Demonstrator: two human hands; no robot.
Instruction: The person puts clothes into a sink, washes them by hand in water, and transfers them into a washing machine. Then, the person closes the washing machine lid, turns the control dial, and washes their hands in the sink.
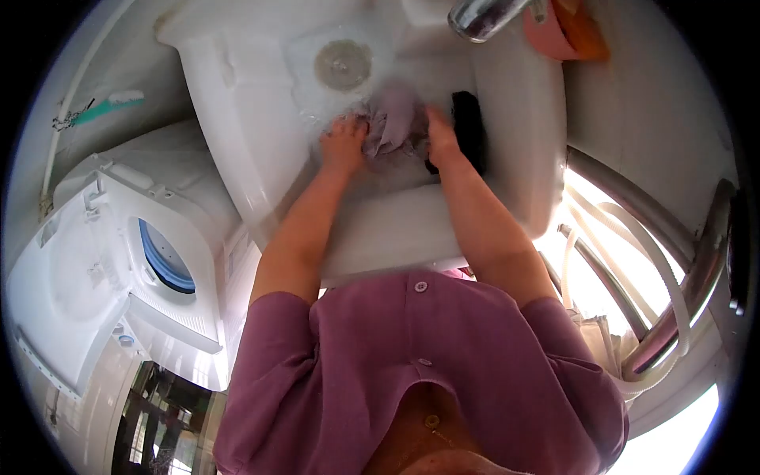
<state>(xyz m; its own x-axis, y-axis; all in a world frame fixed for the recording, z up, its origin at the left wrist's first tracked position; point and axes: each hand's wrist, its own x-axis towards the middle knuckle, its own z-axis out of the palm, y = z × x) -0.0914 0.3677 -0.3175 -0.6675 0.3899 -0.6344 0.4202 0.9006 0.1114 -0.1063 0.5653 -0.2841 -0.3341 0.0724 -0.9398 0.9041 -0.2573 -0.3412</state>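
A wet lilac cloth (393, 123) lies bunched in the shallow water of a white sink (229, 158). At its left edge my left hand (344, 144) reaches palm down, fingers apart, their tips in the splashing water. On the other side of the cloth is my right hand (440, 136), close against it; its fingers are blurred, and whether they grip the cloth is unclear. A black cloth (469, 131) lies just right of my right hand, against the sink wall. The round drain (343, 65) shows beyond the cloth.
A metal faucet (479, 22) overhangs the sink's far right, beside a pink and orange container (566, 32). At the left stands a white washing machine (186, 261) with its lid raised; a green brush (107, 109) is above it. Pale hoses (669, 277) and metal bars (633, 206) are at the right.
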